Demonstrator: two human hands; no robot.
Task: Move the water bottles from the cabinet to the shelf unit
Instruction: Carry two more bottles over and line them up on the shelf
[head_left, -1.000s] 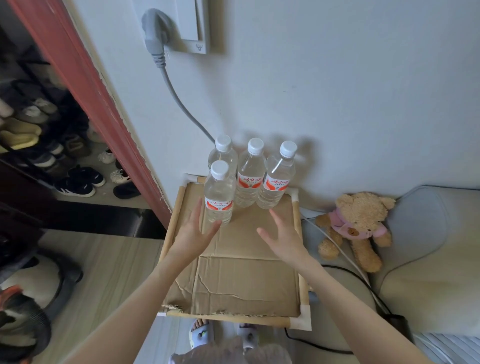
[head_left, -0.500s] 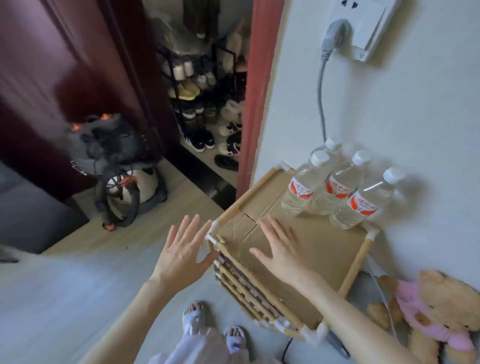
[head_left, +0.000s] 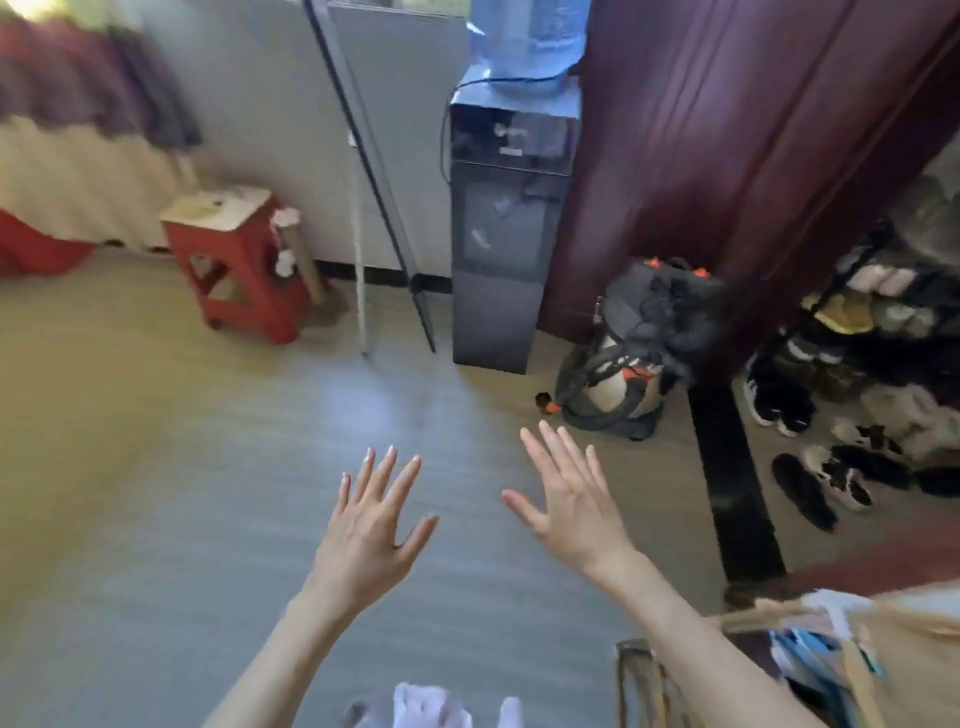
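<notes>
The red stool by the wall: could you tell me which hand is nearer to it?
Left. The left hand hangs open over the floor, right of and below the red stool; the right hand is farther right.

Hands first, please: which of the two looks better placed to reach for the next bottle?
Neither clearly. The left hand and right hand are both empty, fingers spread over bare floor, and no bottle or cabinet is in view. The left is marginally favoured only if the turn continues leftward.

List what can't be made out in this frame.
- Water bottles: none in the head view; cut off past the frame edge.
- Shelf unit: only a blurred corner shows at the bottom right edge.
- Shoes: motion blur hides detail.
- Left hand and right hand: visible, spread, holding nothing.
</notes>
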